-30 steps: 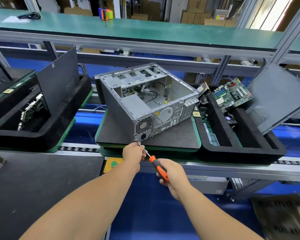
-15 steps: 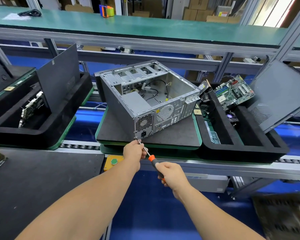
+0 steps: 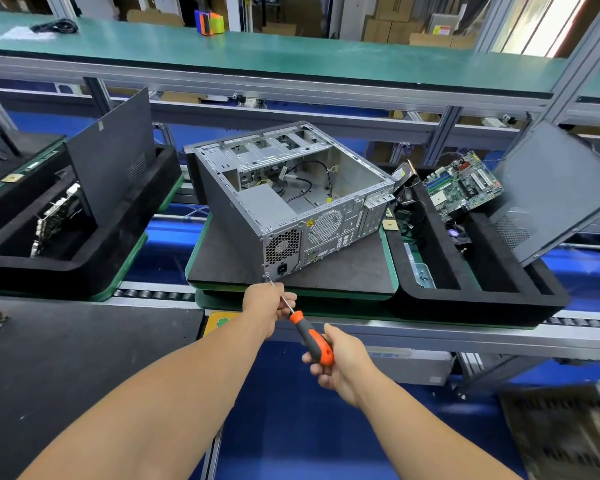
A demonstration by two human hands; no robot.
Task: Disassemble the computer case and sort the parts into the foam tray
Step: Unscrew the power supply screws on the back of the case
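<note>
Two hands work at the near lower corner of the computer case [image 3: 291, 199], which lies open on a dark mat [image 3: 343, 271] in the middle of the conveyor. The right hand [image 3: 340, 362] is curled round the orange and black handle of a screwdriver [image 3: 310, 337]. The left hand [image 3: 267, 299] pinches the thin metal shaft close to the tip, and its fingers hide part of the shaft. The tip touches the case corner just under the power socket; the screw itself is too small to make out. The foam tray [image 3: 482, 299] stands just right of the mat, touching it. A circuit board [image 3: 465, 185] leans in it, and a grey side panel [image 3: 551, 188] leans on its far right edge. Cables and a fan inside are hard to see. Another foam tray [image 3: 84, 271] at the left is partly cut off.
</note>
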